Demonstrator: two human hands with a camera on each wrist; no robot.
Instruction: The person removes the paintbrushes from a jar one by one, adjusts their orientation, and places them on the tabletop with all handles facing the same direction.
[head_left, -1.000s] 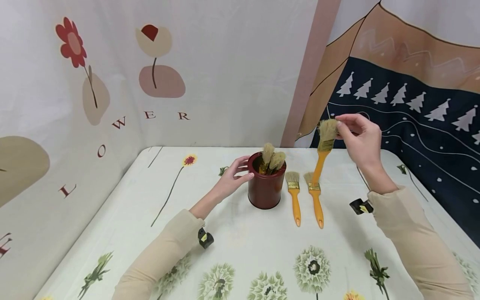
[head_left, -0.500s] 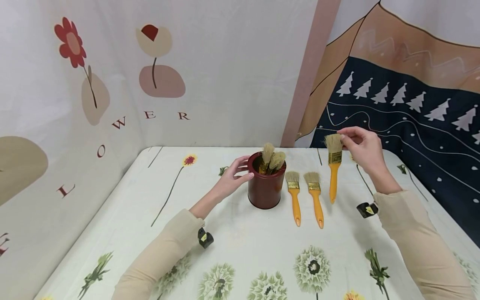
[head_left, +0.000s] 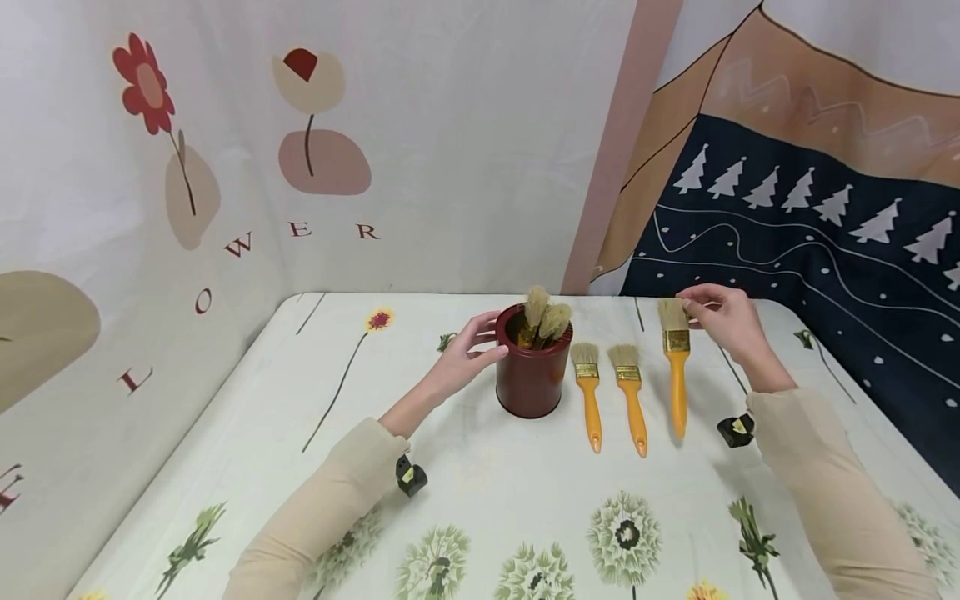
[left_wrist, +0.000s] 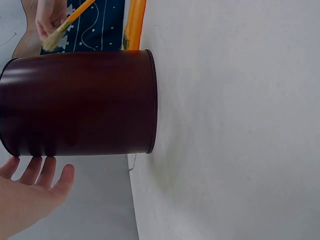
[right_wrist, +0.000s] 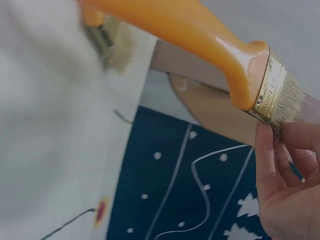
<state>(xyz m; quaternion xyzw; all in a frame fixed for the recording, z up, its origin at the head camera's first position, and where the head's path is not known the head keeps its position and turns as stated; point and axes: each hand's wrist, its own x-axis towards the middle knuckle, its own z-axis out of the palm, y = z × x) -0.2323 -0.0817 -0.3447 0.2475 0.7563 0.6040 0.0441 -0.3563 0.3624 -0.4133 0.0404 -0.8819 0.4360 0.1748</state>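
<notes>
Paintbrush pinched by the bristles, right of the red tin

Paintbrush point(head_left: 677, 360) with an orange handle: I hold it by its bristle end between the thumb and fingertips of my right hand point(head_left: 726, 320). The right wrist view shows those fingers point(right_wrist: 265, 150) pinching the pale bristles just past the brass ferrule. The brush lies at about 3 o'clock from the dark red tin point(head_left: 532, 372), handle pointing toward me at 6 o'clock. Whether the handle tip touches the tablecloth point(head_left: 480, 492), I cannot tell.

Two more orange-handled paintbrushes lie flat on the cloth between the tin and the held brush, parallel to it, bristles at 12 o'clock. The nearer brush point(head_left: 588, 392) lies just beside the tin; the second brush point(head_left: 631, 394) lies just right of the first.

My left hand point(head_left: 467, 353) is at the tin's 9 o'clock side. Its fingers are loosely spread and nearly straight, and their tips touch the tin near the rim. In the left wrist view the fingers point(left_wrist: 47, 167) lie relaxed beside the tin wall, gripping nothing. Several brushes point(head_left: 545, 321) stand in the tin, bristles up.

A floral-print curtain point(head_left: 225, 150) hangs at 10 o'clock, and a dark panel printed with white trees point(head_left: 825, 217) at 2 o'clock.
</notes>
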